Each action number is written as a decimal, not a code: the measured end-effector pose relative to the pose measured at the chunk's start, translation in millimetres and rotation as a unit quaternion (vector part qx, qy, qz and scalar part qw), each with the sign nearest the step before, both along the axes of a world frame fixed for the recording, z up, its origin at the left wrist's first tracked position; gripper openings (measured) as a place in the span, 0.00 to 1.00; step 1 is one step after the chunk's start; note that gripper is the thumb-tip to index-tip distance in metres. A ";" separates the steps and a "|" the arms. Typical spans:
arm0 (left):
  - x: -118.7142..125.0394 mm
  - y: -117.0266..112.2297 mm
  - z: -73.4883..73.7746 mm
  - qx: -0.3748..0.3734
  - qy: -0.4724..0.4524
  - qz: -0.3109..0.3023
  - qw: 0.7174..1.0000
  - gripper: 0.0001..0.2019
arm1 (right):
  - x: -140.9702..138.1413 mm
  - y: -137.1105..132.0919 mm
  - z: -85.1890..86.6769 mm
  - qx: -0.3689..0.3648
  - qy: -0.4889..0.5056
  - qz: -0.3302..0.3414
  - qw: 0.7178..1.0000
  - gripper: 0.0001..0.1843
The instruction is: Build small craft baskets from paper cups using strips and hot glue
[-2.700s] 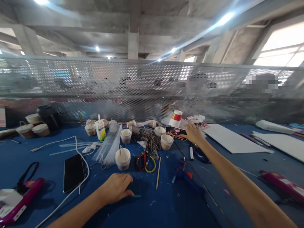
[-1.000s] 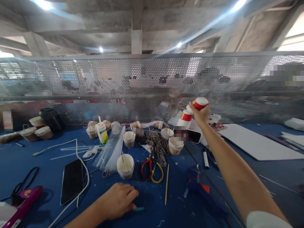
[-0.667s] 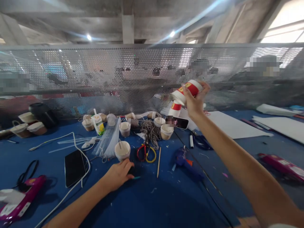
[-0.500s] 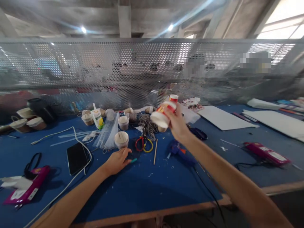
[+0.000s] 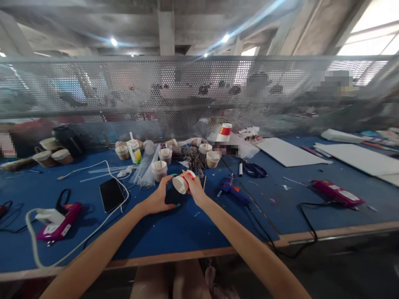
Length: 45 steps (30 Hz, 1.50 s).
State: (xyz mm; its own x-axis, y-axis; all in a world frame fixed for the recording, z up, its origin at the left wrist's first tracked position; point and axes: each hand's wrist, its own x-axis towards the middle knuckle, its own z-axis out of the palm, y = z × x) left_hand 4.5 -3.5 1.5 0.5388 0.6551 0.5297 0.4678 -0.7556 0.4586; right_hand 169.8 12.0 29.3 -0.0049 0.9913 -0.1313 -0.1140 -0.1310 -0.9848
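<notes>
A red and white paper cup (image 5: 181, 184) is in my right hand (image 5: 197, 190), tilted on its side with its pale end toward the lower left. My left hand (image 5: 160, 197) is just left of the cup, fingers and thumb spread apart, not visibly touching it. Behind my hands stand several small cups wrapped in cord, the nearest (image 5: 159, 170) right behind my left hand. A tangle of grey-brown cord (image 5: 195, 161) lies beyond the held cup. To the right rests a blue glue gun (image 5: 232, 187) with an orange trigger.
Another red and white cup (image 5: 224, 132) stands upside down at the back. A phone (image 5: 111, 195), a white cable and a purple power strip (image 5: 60, 222) are at left. Dark-handled scissors (image 5: 254, 169), white boards (image 5: 289, 151) and a second power strip (image 5: 338, 193) lie at right.
My right hand has brought the paper cup from the back of the table down and left, close to my left hand. My left hand has opened wider, its thumb and fingers apart.
</notes>
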 end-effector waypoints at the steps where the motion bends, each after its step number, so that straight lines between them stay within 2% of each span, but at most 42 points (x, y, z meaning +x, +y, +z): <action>1: 2.5 -1.8 -0.4 0.019 -0.021 -0.022 0.999 0.49 | -2.1 2.2 -2.0 0.018 -0.036 0.013 0.999 0.23; 2: 4.6 -2.6 -1.2 0.050 -0.042 -0.033 0.997 0.49 | -3.7 3.3 -3.4 0.034 -0.075 0.023 0.996 0.23; 6: 5.4 0.4 -5.2 0.166 -0.096 -0.017 0.981 0.38 | 0.7 2.2 -1.9 0.101 -0.200 0.060 0.973 0.24; 7: 4.4 0.9 -5.4 0.186 -0.101 -0.012 0.977 0.37 | 4.7 2.0 0.0 0.136 -0.254 0.064 0.956 0.25; 9: 3.2 -0.3 -4.2 0.212 -0.104 0.006 0.972 0.38 | 14.0 2.4 3.7 0.215 -0.391 0.000 0.895 0.23; 10: 3.4 -2.1 -3.1 0.220 -0.103 0.025 0.970 0.37 | 18.2 2.9 5.0 0.223 -0.427 -0.028 0.876 0.19; 11: 4.3 -4.6 -1.9 0.225 -0.100 0.048 0.968 0.37 | 21.5 3.6 5.8 0.215 -0.476 -0.054 0.851 0.17; 13: 7.3 -9.9 0.6 0.221 -0.087 0.083 0.968 0.36 | 25.2 5.2 6.3 0.169 -0.563 -0.061 0.807 0.20; 15: 9.9 -14.0 2.3 0.198 -0.067 0.093 0.974 0.35 | 26.0 7.3 6.7 0.123 -0.623 -0.023 0.772 0.25; 16: 10.5 -15.1 2.7 0.181 -0.057 0.094 0.977 0.35 | 26.1 8.7 7.4 0.107 -0.628 0.003 0.770 0.26; 18: 10.1 -15.7 3.0 0.142 -0.047 0.098 0.984 0.34 | 27.6 12.4 10.0 0.078 -0.612 0.035 0.786 0.29; 21: 6.9 -13.7 2.6 0.102 -0.080 0.123 0.984 0.33 | 35.4 20.0 15.2 0.026 -0.524 0.031 0.851 0.30; 24: 3.9 -10.7 1.1 0.051 -0.158 0.134 0.977 0.33 | 48.0 27.1 19.8 -0.010 -0.425 0.041 0.904 0.14; 26: 3.2 -9.1 0.0 -0.007 -0.208 0.106 0.972 0.32 | 55.4 29.2 23.7 -0.021 -0.382 0.059 0.922 0.08; 29: 3.7 -7.9 -0.3 -0.083 -0.265 0.048 0.960 0.29 | 60.0 26.9 31.6 -0.033 -0.293 0.094 0.951 0.09; 32: 4.0 -6.9 1.9 -0.106 -0.285 0.033 0.952 0.26 | 55.7 19.8 38.5 -0.038 -0.190 0.132 0.972 0.08; 34: 3.4 -5.7 3.2 -0.102 -0.283 0.034 0.953 0.26 | 50.3 14.4 40.6 -0.042 -0.066 0.140 0.987 0.05; 37: 2.5 -4.5 2.6 -0.119 -0.273 0.025 0.954 0.32 | 44.4 8.0 41.5 -0.020 0.130 0.126 0.983 0.03; 40: 3.2 -4.8 0.1 -0.158 -0.241 0.020 0.957 0.40 | 45.5 5.4 43.4 -0.003 0.217 0.145 0.965 0.04; 45: 5.1 -5.4 -2.8 -0.179 -0.221 0.028 0.958 0.42 | 55.2 6.0 47.4 -0.035 0.229 0.195 0.953 0.27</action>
State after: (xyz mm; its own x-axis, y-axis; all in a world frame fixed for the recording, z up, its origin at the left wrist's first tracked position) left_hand 9.6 -8.9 -1.3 0.2726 0.8586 0.4341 0.2030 -0.4924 0.8464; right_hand 225.0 18.1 76.7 -0.4440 0.8913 -0.0918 -0.4588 -0.3142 -0.8311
